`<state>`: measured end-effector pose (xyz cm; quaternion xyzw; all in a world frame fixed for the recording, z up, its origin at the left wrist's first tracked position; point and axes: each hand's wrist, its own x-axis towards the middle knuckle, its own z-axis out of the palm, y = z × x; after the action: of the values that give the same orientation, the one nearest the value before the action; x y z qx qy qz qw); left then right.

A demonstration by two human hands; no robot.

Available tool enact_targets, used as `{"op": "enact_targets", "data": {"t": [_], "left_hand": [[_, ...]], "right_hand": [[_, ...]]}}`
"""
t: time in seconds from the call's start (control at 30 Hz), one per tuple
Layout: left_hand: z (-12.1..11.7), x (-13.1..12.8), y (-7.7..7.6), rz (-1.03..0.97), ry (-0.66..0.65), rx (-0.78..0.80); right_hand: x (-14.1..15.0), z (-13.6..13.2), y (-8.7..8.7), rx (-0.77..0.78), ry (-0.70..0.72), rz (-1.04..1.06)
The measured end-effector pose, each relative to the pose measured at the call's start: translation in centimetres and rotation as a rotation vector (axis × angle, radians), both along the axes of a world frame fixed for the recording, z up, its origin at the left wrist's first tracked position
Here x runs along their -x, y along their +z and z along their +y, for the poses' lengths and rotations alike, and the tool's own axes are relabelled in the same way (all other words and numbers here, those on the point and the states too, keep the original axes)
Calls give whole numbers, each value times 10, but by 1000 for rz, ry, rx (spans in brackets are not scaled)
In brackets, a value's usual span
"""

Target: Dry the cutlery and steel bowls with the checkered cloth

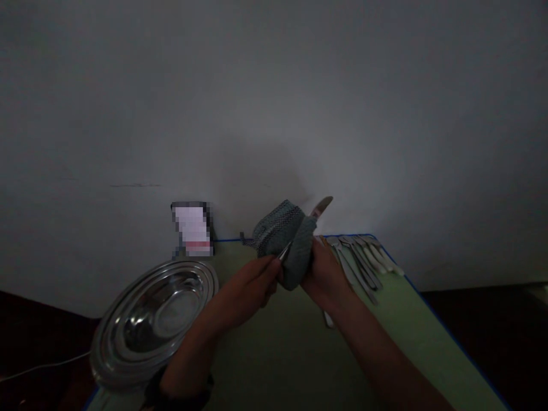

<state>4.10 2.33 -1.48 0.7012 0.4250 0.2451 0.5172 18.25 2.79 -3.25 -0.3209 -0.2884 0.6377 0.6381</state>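
A pale wall backs the green desk. In the head view, above it, the left hand has its fingers clamped on 1 table knife, seemingly steadying it; the right hand has its fingers closed on 1 cloth wrapped around it, likely covering both faces. Beside: 1 steel basin; overlapping cutlery, uncountable.

You appear to be in a home, though you cannot tell from this view whether the room is a kitchen or another. Domestic wares point to it: a wide, round, shiny steel basin, a row of metal and white-handled cutlery and a grey-green cloth with dark woven bands. Your small, pale-green bench with blue edging stands by a plain, scuffed grey wall.
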Motion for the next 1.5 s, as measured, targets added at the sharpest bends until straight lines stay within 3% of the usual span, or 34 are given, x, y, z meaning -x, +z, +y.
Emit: {"op": "enact_targets", "data": {"t": [0.13,0.23,0.43,0.67,0.83,0.93,1.1,1.2,1.3,1.5], "left_hand": [[1,6,5,147,68,-144],[1,9,9,240,111,-227],[1,7,7,229,127,-190],[-6,-5,9,178,85,-98],[-4,-17,-4,102,-21,-21],[-1,-23,-14,20,-60,56],[-1,-30,-24,15,-74,62],[-3,-31,-23,83,-111,-32],[-7,-27,-16,137,-165,-66],[-17,-26,-6,197,-214,-52]], "right_hand": [[-23,8,11,95,51,57],[-41,12,17,63,50,86],[-40,10,18,-141,14,-165],[-24,1,16,-170,-226,-344],[-17,7,5,-71,-363,-139],[-16,8,2,-38,-368,2],[-18,9,2,-1,-374,-32],[-26,14,-1,59,-477,-71],[-43,20,-3,20,-551,-95],[-56,21,2,-21,-742,62]]}}
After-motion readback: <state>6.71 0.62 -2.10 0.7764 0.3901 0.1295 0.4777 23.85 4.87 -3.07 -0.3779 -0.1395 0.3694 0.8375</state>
